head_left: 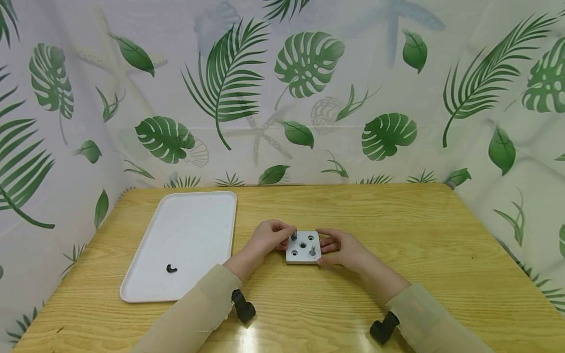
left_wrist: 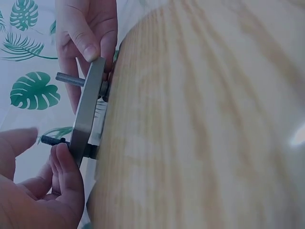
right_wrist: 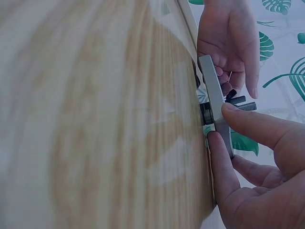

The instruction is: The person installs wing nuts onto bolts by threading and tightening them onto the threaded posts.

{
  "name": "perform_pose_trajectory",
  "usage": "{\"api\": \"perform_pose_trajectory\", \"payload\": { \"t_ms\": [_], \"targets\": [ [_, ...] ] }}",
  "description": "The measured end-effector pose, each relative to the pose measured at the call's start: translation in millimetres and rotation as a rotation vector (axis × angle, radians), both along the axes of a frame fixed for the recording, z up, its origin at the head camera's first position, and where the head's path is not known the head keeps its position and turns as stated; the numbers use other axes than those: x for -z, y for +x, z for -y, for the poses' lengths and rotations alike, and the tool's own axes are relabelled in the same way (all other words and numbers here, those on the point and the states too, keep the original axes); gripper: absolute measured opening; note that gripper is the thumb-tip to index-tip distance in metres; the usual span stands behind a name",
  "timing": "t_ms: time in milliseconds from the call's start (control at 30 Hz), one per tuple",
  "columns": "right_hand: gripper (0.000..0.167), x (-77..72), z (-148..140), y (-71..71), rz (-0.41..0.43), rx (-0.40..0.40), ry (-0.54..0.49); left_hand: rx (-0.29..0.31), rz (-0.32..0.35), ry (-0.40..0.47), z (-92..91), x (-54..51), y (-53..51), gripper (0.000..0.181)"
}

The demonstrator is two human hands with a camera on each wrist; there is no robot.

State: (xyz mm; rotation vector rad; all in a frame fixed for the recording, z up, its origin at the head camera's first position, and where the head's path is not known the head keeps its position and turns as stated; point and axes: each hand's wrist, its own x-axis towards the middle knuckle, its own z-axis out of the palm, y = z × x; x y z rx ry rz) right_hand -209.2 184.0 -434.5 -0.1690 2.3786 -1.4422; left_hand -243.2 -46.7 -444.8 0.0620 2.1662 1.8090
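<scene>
A square metal plate (head_left: 302,258) with several holes is held just above the wooden table, two threaded bolts sticking up through it. Bolt heads show under the plate (left_wrist: 84,112) in the left wrist view. My right hand (head_left: 346,249) grips the plate's right edge, thumb on the near corner. On the left side, my left hand (head_left: 268,239) has its fingers against the plate's edge beside the far-left bolt (head_left: 294,236). A small black piece is on that bolt's shaft. The other bolt (head_left: 313,250) stands at the near right corner.
A white tray (head_left: 190,230) lies on the table at the left, with a small black bent part (head_left: 171,268) in it. The wooden table (head_left: 397,211) ends at a leaf-patterned cloth behind. Both sleeves carry black wrist devices.
</scene>
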Motion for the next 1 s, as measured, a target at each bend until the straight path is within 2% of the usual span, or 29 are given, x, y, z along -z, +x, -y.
{"api": "perform_pose_trajectory", "payload": {
  "t_ms": [200,467,767,1000],
  "targets": [
    [0.084,0.0,-0.7,-0.6,0.0,-0.004,-0.004,0.018,-0.008,-0.024,1.2,0.4,-0.6,0.024],
    [0.085,1.4,-0.5,-0.9,0.001,0.001,0.0,0.001,-0.024,-0.024,0.3,1.0,-0.6,0.019],
    [0.086,0.6,-0.4,-0.7,0.005,0.012,0.008,-0.032,-0.006,0.012,-1.2,2.6,-0.7,0.007],
    [0.086,1.6,-0.6,-1.3,0.014,0.015,0.006,-0.038,0.023,0.032,-2.1,2.1,-2.0,0.011]
  ]
}}
